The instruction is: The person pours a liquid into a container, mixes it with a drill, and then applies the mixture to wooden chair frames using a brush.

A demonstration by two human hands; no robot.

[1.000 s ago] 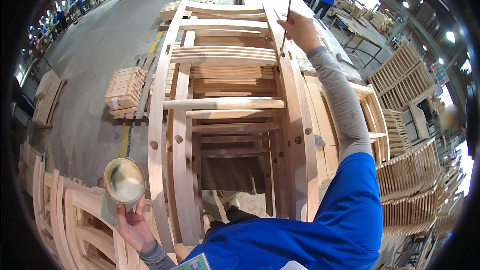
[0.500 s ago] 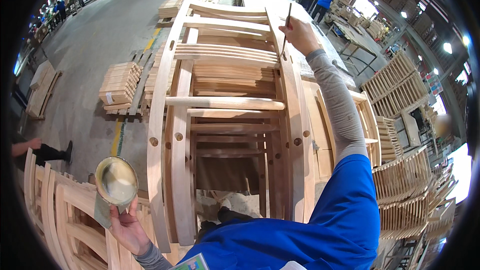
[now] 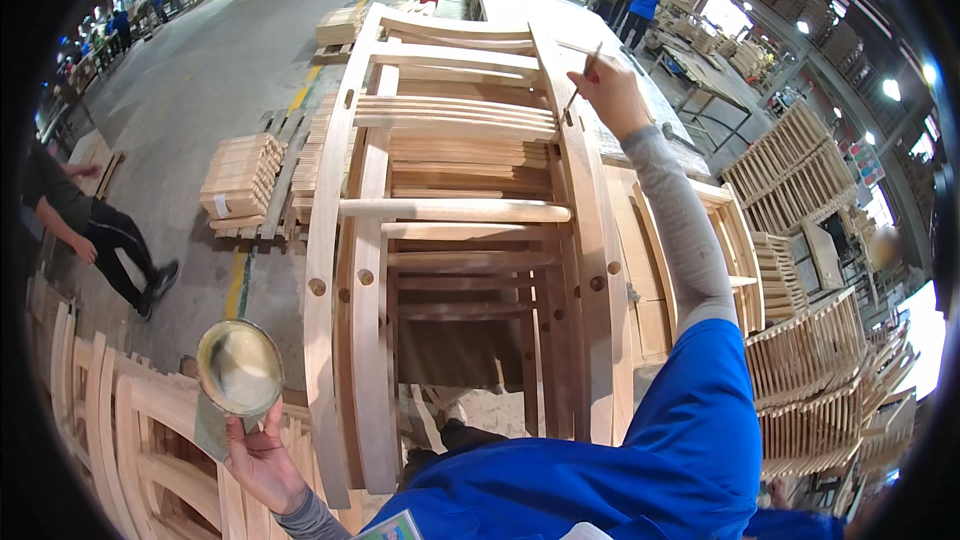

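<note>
My left hand (image 3: 265, 465) grips a round can (image 3: 204, 368) with a pale, creamy substance inside. A flat grey-green piece (image 3: 209, 428) sticks out beneath the can, against my fingers. My right hand (image 3: 613, 95) is closed around a thin stick (image 3: 572, 100), perhaps a brush. Its lower tip is at the slot on the right upright (image 3: 566, 135) of a wooden chair frame; whether it enters the slot I cannot tell. Several such frames with crossbars (image 3: 455, 210) stand stacked before me, with round holes in their lower uprights.
Stacked wooden slats (image 3: 240, 180) sit on pallets at the left. More chair frames (image 3: 165, 440) stand at the lower left, others (image 3: 810, 370) at the right. A long white-topped table (image 3: 530, 15) lies beyond. One person (image 3: 105, 225) walks at left; another person (image 3: 643, 5) stands far off.
My right hand has shifted slightly right and down, and the stick leans more to the right. The person at the left has come further into view. My left hand still holds the can.
</note>
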